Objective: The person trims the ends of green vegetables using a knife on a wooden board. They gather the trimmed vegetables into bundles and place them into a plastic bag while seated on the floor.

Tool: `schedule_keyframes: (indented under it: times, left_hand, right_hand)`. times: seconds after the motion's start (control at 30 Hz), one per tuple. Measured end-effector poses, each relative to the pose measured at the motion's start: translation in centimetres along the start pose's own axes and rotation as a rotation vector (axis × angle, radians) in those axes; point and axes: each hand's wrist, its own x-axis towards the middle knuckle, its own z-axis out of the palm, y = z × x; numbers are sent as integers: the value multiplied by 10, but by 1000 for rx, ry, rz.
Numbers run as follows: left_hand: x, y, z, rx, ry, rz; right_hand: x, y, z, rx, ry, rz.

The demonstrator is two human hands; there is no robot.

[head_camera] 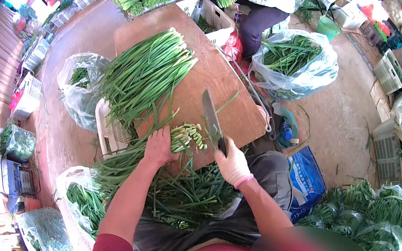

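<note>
My bare left hand [160,146] grips a bunch of garlic chives [127,159] near its stem ends, at the near edge of a wooden board [222,86]. Short cut stem pieces [196,135] lie just right of the bunch's ends. My gloved right hand [232,164] holds a large knife [211,112] by its black handle, the blade pointing up and away over the board, right of the stem pieces. A big pile of garlic chives [150,72] lies on the board's left side. More loose green leaves [195,190] lie over my lap, below the board.
Across the board sits a person [263,22] with gloved hands on another bunch, beside a white plastic crate [219,22]. Clear bags of greens stand left [82,89] and right [294,65]. A blue printed bag [303,178] and many bundled greens [361,221] are at my right.
</note>
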Motion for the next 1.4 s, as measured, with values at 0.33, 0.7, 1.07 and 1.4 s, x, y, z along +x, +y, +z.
schedule_keyframes:
  times: [0.33,0.7,1.07,1.4]
  left_hand:
    - [15,9,-10,-26,-249,-239]
    - [11,6,8,-8,-140,-152]
    - [13,1,-2,-2,-211,-148]
    - [-6,30,-4,64,-115,-134]
  right_hand:
    - [-57,2,40,-358,-128,-301]
    - [-2,24,66,-1303,-480,-756]
    - [25,-18,86,-842,-455,-236]
    - [39,25,98,-1348,-610,-705]
